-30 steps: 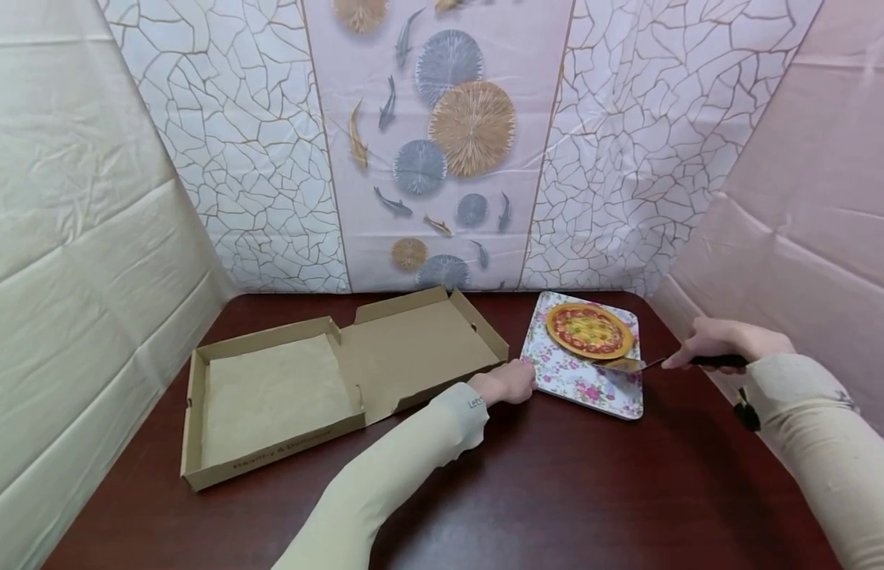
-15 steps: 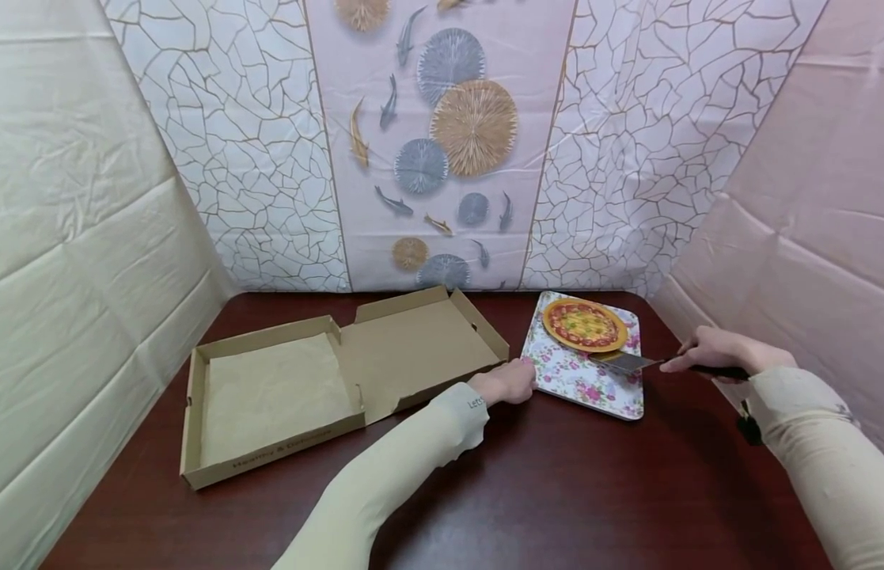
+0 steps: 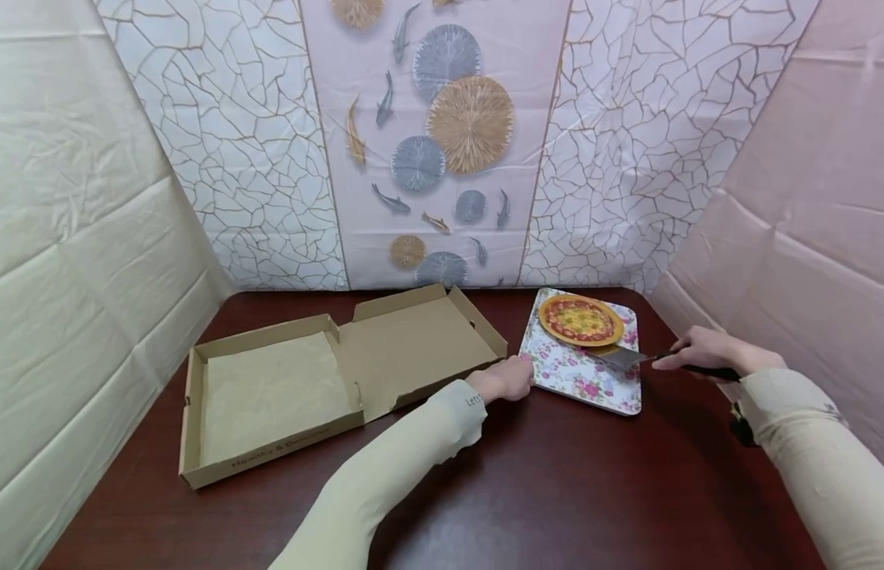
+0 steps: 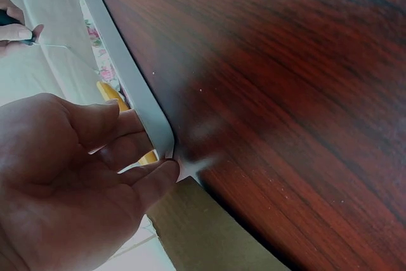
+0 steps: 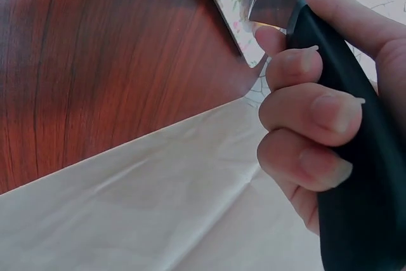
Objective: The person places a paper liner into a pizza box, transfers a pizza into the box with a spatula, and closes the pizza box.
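Observation:
A round pizza [image 3: 581, 320] with an orange rim lies toward the back of a flowered tray [image 3: 566, 374]. My right hand [image 3: 712, 351] grips the black handle [image 5: 346, 125] of a metal spatula [image 3: 622, 359]. Its blade reaches over the tray, with the front tip at the pizza's near rim. In the right wrist view the fingers curl round that handle. At the tray's near left corner, my left hand [image 3: 509, 378] pinches the edge; the left wrist view has the thumb and fingers [image 4: 155, 179] on the tray's grey side.
An opened cardboard pizza box [image 3: 271, 447] stands on the left of the dark wooden table [image 3: 555, 491], lined with paper [image 3: 278, 396]. Its lid [image 3: 416, 348] lies folded out near my left hand. Cloth walls [image 3: 791, 198] enclose the table at the back and sides.
The pizza has shifted back and left on the tray. The spatula has moved slightly left, its blade now turned more toward the pizza. My left hand stays at the tray corner.

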Action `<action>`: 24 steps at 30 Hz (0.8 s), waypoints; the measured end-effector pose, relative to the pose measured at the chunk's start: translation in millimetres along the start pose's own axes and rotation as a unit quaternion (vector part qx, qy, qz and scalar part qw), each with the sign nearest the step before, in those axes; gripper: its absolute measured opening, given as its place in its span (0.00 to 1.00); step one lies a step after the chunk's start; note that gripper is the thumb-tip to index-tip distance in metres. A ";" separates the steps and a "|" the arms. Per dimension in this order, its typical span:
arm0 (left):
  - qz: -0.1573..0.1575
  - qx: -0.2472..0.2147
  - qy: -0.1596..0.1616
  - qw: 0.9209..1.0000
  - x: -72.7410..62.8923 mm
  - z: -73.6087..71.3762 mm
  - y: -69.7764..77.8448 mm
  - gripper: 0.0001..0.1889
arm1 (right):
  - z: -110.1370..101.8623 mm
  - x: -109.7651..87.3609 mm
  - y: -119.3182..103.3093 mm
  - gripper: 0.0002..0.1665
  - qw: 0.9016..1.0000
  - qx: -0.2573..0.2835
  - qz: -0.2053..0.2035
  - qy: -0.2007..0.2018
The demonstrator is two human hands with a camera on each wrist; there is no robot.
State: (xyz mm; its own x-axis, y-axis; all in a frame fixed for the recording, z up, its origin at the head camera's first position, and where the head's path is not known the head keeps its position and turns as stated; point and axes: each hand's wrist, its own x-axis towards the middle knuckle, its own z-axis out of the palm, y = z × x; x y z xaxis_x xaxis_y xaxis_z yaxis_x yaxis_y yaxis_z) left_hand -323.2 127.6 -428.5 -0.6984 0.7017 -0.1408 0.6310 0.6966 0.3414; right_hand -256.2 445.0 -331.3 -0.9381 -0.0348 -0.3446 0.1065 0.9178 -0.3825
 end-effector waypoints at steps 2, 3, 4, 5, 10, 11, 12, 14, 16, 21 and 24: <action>-0.001 -0.001 0.002 1.000 -1.2 -0.4 -0.5 0.19 | 1.1 1.0 -2.2 0.22 1.000 -0.003 -0.002 0.003; -0.001 -0.001 0.002 1.000 -1.9 0.0 -0.9 0.19 | 2.2 1.7 -3.0 0.22 1.000 -0.004 -0.002 0.002; 0.000 0.000 0.001 1.000 -2.7 0.4 -1.1 0.19 | 3.3 2.5 -3.5 0.23 1.000 -0.003 -0.001 0.001; 0.000 0.000 0.001 1.000 -3.3 0.8 -1.3 0.19 | 4.4 3.0 -3.8 0.24 1.000 -0.002 -0.001 0.000; 0.005 0.009 0.007 1.000 -4.7 1.3 -1.1 0.19 | 8.1 5.7 -2.3 0.27 1.000 0.004 0.006 -0.002; 0.006 0.010 0.009 1.000 -4.8 0.9 -0.8 0.19 | 8.3 6.0 -2.0 0.28 1.000 0.002 0.005 0.000; 0.007 0.010 0.009 1.000 -5.0 0.5 -0.5 0.19 | 8.5 6.3 -1.8 0.29 1.000 0.002 0.006 0.000; 0.008 0.012 0.007 1.000 -4.7 0.1 -0.1 0.19 | 8.7 6.4 -1.9 0.30 1.000 0.000 0.004 0.000; 0.010 0.013 0.006 1.000 -4.0 0.2 0.1 0.19 | 8.8 6.4 -2.3 0.29 1.000 -0.002 0.003 -0.002; 0.008 0.010 0.006 1.000 -0.9 0.3 0.3 0.20 | 8.8 6.4 -3.4 0.25 1.000 0.000 0.004 -0.005; 0.008 0.007 0.002 1.000 0.4 -0.6 0.8 0.20 | 8.9 6.3 -4.1 0.23 1.000 -0.004 0.003 -0.002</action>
State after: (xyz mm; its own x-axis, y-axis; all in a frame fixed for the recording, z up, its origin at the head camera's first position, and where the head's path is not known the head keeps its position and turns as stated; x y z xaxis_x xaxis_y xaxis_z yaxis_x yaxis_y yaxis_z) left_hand -323.2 128.4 -427.8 -0.6895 0.7123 -0.1316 0.6467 0.6872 0.3310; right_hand -259.6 437.5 -339.5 -0.9363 -0.0308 -0.3497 0.1095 0.9208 -0.3744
